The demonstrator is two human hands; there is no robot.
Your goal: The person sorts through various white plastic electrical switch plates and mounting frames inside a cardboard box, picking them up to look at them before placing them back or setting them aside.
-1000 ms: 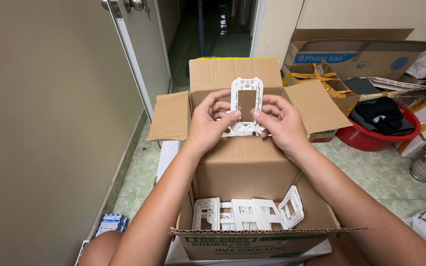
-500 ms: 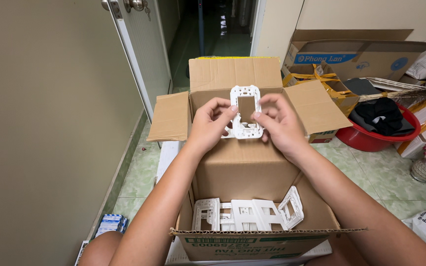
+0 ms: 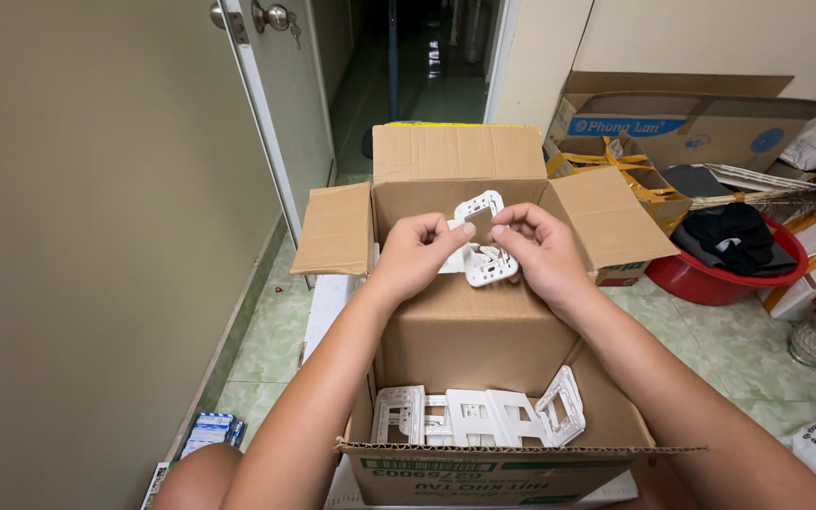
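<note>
both hands pinching a white plastic frame over an open cardboard box

nearest, several more white rectangular frames, too overlapped to count, are lying in the corrugated box, its four flaps folded out. above it, the left hand and right hand are each gripping one hard, windowed plastic frame between thumb and fingers, its long axis tilting up-left to down-right. beyond, one red basin is holding dark cloth.
</note>
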